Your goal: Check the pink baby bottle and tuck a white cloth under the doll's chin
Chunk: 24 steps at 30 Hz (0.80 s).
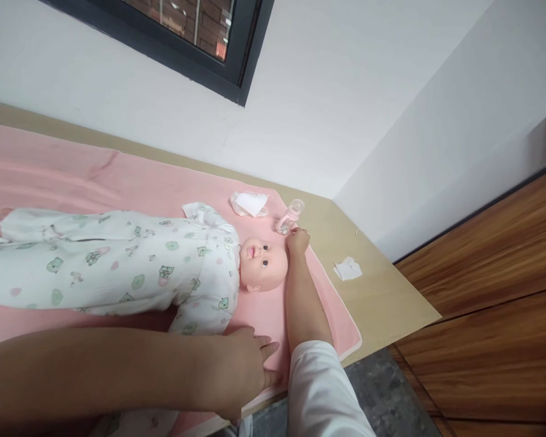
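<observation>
A bald baby doll (264,264) in a white patterned outfit (131,258) lies face up on a pink mat (155,182), its head towards the right. Beyond the head, my right hand (299,240) reaches with curled fingers against the lower side of a clear baby bottle (291,215) with a pink collar and domed cap. The fingertips are partly hidden there. My left hand (248,367) is open near the mat's front edge, fingers apart, below the doll's shoulder. A crumpled white tissue pack (250,204) lies left of the bottle.
A folded white tissue (347,268) lies on the bare wooden tabletop (382,291) right of the mat. A white wall and dark-framed window (227,79) rise behind the table. Wood-grain cabinet panels (495,273) stand at the right, with grey floor (386,388) below.
</observation>
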### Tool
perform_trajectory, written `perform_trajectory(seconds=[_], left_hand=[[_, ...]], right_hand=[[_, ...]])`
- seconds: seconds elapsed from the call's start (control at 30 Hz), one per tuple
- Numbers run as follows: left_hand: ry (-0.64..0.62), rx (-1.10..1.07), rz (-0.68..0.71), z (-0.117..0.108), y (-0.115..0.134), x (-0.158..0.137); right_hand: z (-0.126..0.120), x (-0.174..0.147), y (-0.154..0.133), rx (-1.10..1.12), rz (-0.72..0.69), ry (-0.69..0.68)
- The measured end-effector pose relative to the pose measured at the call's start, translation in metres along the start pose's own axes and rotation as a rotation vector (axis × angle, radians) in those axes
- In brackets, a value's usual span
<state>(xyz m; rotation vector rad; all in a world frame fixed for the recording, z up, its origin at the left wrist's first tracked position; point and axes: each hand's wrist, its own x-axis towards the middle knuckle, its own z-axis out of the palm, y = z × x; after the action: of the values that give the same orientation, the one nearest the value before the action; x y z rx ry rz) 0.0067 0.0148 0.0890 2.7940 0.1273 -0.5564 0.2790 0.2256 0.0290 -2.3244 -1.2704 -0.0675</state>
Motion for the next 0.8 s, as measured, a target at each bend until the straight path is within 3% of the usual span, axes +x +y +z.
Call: perform_trajectory(seconds=[0.23,0.5,0.8], left_hand=[[-0.02,-0.015,-0.008,-0.0074,0.003,-0.0031],[0.06,-0.017,0.01,0.0005,0.0011,-0.0006],[0.018,-0.007,-0.005,-0.0054,0.003,-0.0031]], right_hand=[[-0.0013,-0.0002,-0.0003,0.024,-0.008,-0.002],[-0.0001,-0.0001,0.0021,0.049,-0.025,0.005],[-0.0029,-0.0012,-0.002,0.072,0.012,-0.003]])
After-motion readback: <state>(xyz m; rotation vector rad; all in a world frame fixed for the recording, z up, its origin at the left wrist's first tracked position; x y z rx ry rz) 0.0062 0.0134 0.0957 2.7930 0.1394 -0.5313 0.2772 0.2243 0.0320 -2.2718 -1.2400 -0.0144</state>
